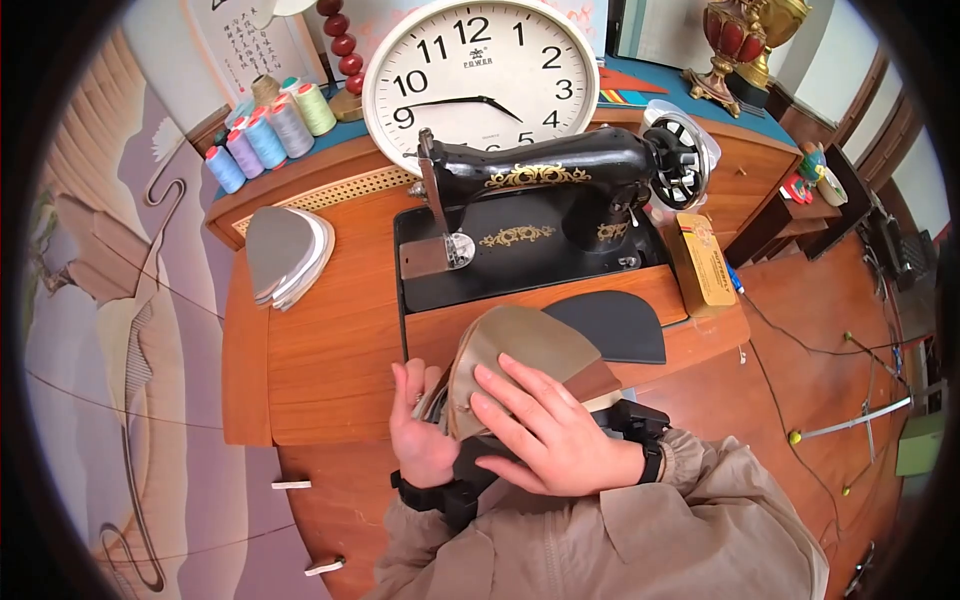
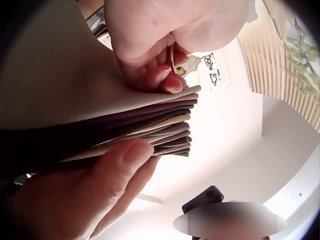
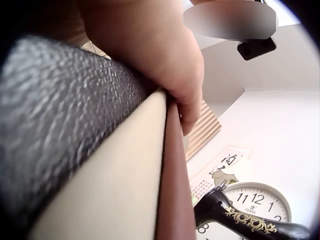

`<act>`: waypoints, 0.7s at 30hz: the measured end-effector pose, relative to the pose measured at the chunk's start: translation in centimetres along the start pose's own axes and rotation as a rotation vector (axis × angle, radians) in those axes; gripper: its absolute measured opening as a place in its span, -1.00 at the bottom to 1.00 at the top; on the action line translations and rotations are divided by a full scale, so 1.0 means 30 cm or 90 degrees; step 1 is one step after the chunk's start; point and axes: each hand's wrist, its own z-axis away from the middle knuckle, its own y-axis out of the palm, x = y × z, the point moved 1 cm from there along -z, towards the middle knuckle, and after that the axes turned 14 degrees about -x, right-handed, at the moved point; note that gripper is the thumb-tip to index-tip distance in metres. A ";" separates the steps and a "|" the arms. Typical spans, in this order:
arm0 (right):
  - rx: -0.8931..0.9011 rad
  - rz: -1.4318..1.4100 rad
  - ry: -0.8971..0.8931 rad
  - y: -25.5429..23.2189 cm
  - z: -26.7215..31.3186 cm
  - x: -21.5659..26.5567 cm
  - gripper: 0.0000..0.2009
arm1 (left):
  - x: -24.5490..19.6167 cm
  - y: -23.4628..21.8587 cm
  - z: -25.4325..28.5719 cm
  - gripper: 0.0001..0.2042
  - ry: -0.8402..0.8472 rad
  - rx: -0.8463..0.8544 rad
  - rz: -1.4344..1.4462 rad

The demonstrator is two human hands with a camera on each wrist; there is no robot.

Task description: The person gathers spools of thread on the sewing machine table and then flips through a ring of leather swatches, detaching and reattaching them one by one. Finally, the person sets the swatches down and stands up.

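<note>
Between both hands is a stack of leather pieces (image 1: 515, 345), tilted, with a tan face uppermost; brown and cream layers show at its right. My left hand (image 1: 422, 435) holds the stack's left edge with curled fingers. In the left wrist view a ringed hand (image 2: 175, 30) has its fingertips at the fanned layers (image 2: 172, 122), and a second hand's digit presses the dark side. My right hand (image 1: 550, 435) lies across the tan face, thumb lower down by a dark piece. In the right wrist view the hand (image 3: 150, 50) wraps over grained black leather (image 3: 65, 115).
Behind the stack stands a black sewing machine (image 1: 550, 165) in a wooden table (image 1: 320, 370). A dark curved piece (image 1: 615, 325) lies before it, a yellow box (image 1: 705, 265) to the right. Further cut pieces (image 1: 285, 255) sit at left. Thread spools (image 1: 265, 135) and a clock (image 1: 480, 75) stand behind.
</note>
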 end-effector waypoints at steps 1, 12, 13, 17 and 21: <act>0.002 0.002 0.005 -0.009 -0.004 -0.001 -0.31 | -0.015 -0.005 0.006 -0.59 0.026 -0.001 -0.015; 0.126 -0.244 0.185 -0.026 0.070 -0.096 -0.60 | -0.226 -0.095 0.027 -0.61 0.116 0.115 -0.038; 0.104 -0.224 0.219 -0.032 0.081 -0.105 -0.67 | -0.223 -0.088 0.025 -0.60 0.081 0.127 0.019; 0.081 -0.323 0.451 -0.094 0.177 -0.156 -0.88 | -0.227 -0.079 0.000 -0.59 0.052 0.150 0.044; 0.297 -0.316 0.840 -0.181 0.396 -0.229 -0.81 | -0.240 -0.095 -0.034 -0.59 0.038 0.124 0.042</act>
